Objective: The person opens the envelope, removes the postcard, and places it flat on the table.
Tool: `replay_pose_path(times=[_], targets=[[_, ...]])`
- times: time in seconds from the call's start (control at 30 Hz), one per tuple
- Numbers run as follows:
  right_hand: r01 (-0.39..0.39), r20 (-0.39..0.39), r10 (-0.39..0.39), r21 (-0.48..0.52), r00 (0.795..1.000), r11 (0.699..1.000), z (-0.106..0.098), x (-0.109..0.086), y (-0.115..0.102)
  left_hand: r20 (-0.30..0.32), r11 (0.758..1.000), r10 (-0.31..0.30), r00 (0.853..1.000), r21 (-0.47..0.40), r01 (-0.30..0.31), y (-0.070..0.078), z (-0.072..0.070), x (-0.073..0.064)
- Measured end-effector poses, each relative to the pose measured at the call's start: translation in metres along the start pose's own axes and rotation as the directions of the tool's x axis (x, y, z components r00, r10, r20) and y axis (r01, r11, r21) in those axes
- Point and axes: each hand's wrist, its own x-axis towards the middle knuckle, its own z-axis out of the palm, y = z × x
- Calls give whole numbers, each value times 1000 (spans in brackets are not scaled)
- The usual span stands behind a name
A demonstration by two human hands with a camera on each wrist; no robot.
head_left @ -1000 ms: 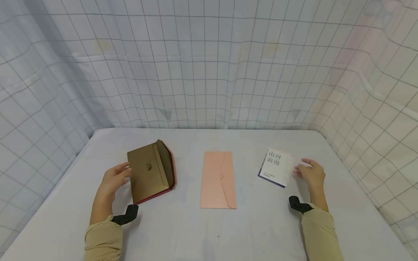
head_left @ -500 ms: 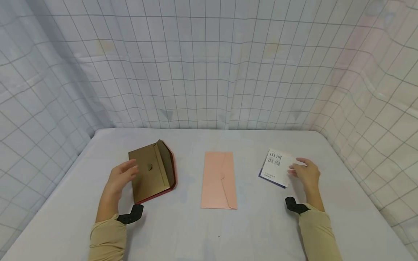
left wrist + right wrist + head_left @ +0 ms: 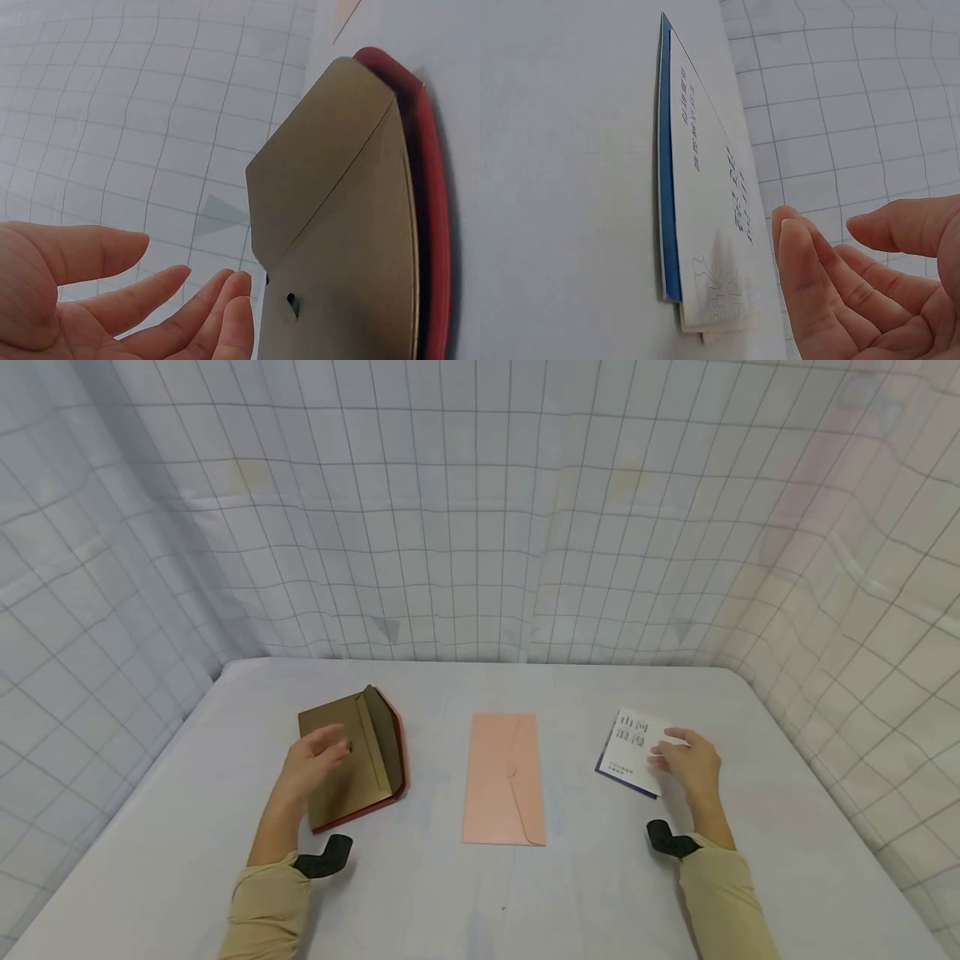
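Note:
My left hand hovers over the left part of a brown envelope, its fingers loosely bent and holding nothing. In the left wrist view the envelope's flap stands raised, a small slot shows in its body, and a red envelope lies beneath it. On the right, my right hand hangs above the right edge of a white card packet with dark printed characters and a blue layer below. A gap shows between its thumb and fingers.
Between the hands a pink envelope lies flat on the white-covered table. White grid-patterned curtains surround the table at the back and both sides. A black wrist camera sits on the left wrist.
The left hand has moved right, from beside the brown envelope to over it. The right hand has shifted left over the card packet's edge. The envelopes and packet lie as before.

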Motion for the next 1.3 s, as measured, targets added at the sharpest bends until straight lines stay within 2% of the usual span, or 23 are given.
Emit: replay_pose_path(times=[0.17,0.47,0.73,1.0,1.3], targets=[[11,14,-11,-42,1000,999,5,-5,-4,16,999,33,999,-7,-33,3,10,2],[65,22,-63,-75,998,995,16,-7,-4,37,998,50,998,-39,-49,11,23,1],[71,73,-61,-145,995,987,23,-7,-5,70,995,101,992,2,-101,17,43,-1],[83,93,-71,-130,993,988,28,-11,-7,77,996,81,994,16,-82,20,53,-3],[153,128,-134,-153,983,976,35,-13,-8,99,996,72,993,51,-77,29,68,-6]])
